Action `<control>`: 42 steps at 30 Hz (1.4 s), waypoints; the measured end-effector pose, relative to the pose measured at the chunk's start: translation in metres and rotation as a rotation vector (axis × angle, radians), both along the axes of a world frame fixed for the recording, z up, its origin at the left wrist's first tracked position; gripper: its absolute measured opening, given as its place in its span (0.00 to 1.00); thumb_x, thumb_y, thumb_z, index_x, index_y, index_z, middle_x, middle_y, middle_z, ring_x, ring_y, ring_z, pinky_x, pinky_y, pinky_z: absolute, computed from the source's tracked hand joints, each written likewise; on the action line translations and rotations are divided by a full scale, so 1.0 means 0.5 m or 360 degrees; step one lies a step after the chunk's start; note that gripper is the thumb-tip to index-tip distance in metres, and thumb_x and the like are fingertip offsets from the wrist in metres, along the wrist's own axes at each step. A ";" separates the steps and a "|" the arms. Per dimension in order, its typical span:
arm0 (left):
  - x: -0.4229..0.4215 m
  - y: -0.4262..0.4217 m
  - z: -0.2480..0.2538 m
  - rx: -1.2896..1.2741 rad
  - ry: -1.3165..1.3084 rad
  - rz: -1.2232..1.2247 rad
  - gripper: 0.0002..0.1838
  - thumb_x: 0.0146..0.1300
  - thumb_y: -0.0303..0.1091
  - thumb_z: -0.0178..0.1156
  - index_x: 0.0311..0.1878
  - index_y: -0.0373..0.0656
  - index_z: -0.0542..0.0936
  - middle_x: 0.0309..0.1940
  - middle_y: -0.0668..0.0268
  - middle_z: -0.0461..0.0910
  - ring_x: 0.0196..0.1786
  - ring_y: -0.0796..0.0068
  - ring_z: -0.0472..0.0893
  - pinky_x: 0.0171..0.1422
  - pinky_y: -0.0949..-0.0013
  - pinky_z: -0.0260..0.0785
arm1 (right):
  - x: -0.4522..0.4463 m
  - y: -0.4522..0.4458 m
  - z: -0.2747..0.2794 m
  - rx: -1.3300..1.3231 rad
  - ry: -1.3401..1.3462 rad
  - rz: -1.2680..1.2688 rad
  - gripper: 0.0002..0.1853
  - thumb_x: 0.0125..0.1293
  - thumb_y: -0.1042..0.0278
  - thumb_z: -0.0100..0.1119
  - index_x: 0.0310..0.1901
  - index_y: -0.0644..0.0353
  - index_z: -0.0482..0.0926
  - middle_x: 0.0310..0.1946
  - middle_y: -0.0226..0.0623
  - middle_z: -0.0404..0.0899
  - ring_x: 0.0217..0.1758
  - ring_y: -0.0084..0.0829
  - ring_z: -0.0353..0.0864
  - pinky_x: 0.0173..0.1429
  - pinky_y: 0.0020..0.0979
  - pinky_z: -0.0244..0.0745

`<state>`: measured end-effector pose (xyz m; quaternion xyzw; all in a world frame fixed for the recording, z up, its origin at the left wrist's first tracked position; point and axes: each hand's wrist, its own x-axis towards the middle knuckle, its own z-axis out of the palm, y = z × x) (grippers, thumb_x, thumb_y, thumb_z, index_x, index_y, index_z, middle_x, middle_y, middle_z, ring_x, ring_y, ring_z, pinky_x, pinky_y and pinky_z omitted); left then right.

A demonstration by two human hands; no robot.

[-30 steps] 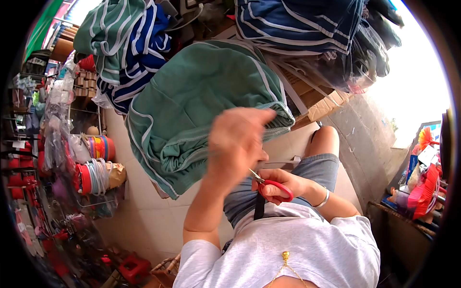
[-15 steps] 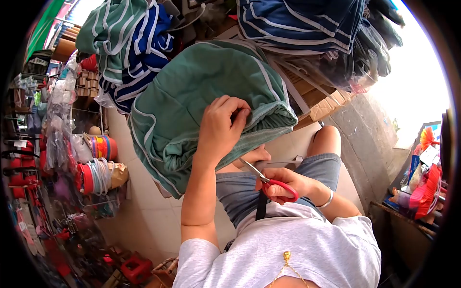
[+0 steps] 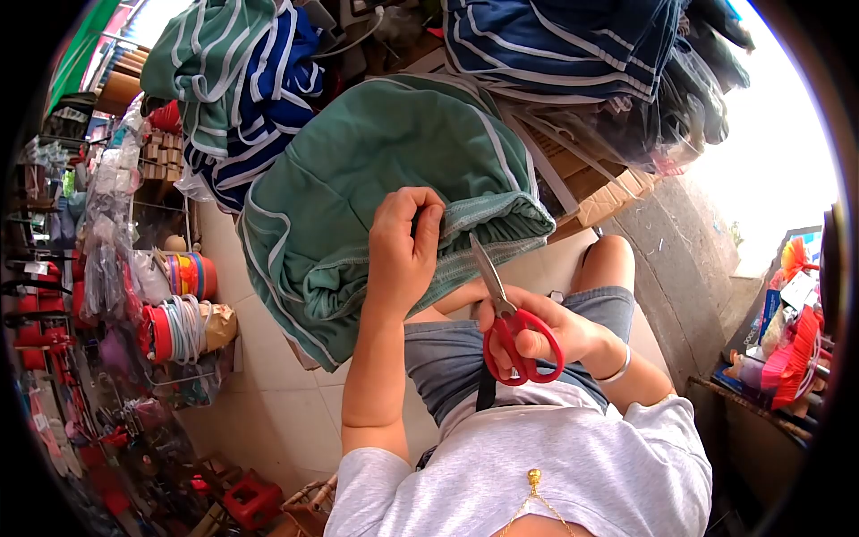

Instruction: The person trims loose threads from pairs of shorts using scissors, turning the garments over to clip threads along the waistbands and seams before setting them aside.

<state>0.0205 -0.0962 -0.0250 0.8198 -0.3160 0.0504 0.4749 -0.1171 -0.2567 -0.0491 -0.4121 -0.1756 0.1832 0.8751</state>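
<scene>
A green garment (image 3: 394, 152) with white stripes lies draped over the work surface in front of me, its gathered, stitched edge turned toward me. My left hand (image 3: 407, 246) is at that edge, thumb and forefinger closed in a pinch on the cloth; the exact spot they grip is partly hidden. In my right hand (image 3: 555, 331) is a pair of scissors (image 3: 488, 267) with red handles. Their blades look closed together and point up toward the stitched edge, the tip close to the fabric just right of my left hand.
Blue striped garments (image 3: 564, 45) are heaped at the back right, beside dark plastic bags (image 3: 693, 98). Another green and blue pile (image 3: 228, 72) sits at the back left. Shelves of packaged goods (image 3: 107, 206) line the left side. A box with red items (image 3: 792, 349) stands right.
My right hand has turned the scissors more upright and brought their tip up toward the garment's edge. My left hand has shifted slightly down and left.
</scene>
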 end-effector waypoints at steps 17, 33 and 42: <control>-0.005 0.003 -0.008 -0.0050 -0.0076 0.0039 0.05 0.69 0.29 0.55 0.38 0.38 0.74 0.27 0.71 0.73 0.31 0.83 0.69 0.36 0.79 0.64 | 0.051 0.022 0.024 -0.0183 0.0167 -0.0097 0.27 0.72 0.42 0.43 0.49 0.64 0.68 0.25 0.38 0.78 0.25 0.27 0.79 0.29 0.23 0.71; -0.008 0.003 -0.013 -0.0116 -0.0062 0.0032 0.01 0.66 0.24 0.55 0.37 0.38 0.75 0.28 0.68 0.74 0.31 0.81 0.72 0.36 0.77 0.66 | 0.048 0.031 0.020 -0.0084 0.0362 -0.0321 0.23 0.73 0.47 0.46 0.47 0.65 0.69 0.19 0.33 0.75 0.19 0.21 0.72 0.24 0.19 0.65; -0.079 -0.012 0.047 -0.0203 -0.0605 -0.0253 0.05 0.55 0.28 0.63 0.34 0.45 0.76 0.29 0.67 0.76 0.35 0.65 0.77 0.45 0.63 0.66 | -0.022 -0.001 -0.053 -0.0080 0.0278 0.0292 0.25 0.65 0.46 0.60 0.46 0.64 0.71 0.24 0.34 0.76 0.24 0.22 0.74 0.30 0.22 0.69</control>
